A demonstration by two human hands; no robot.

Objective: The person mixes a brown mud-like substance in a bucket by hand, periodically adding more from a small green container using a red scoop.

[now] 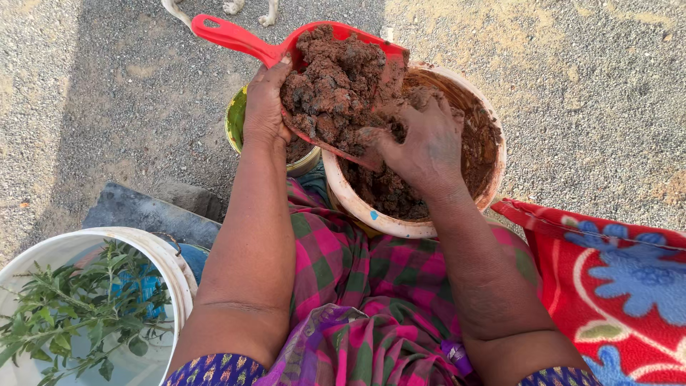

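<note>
A person's left hand (264, 104) gripped a red dustpan (314, 50) near its handle, tilted over a pale bucket (421, 229), while the right hand (425, 143), fingers spread, raked its load of clumpy brown mud (336, 86). The mud looked heavy, damp and crumbly. Behind the bucket, a green pot (236, 121) sat mostly hidden; an animal's paws were cropped.

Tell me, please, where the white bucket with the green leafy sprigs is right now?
In the head view, the white bucket sits at lower left, on the gravel ground just outside the left hand's forearm.
</note>
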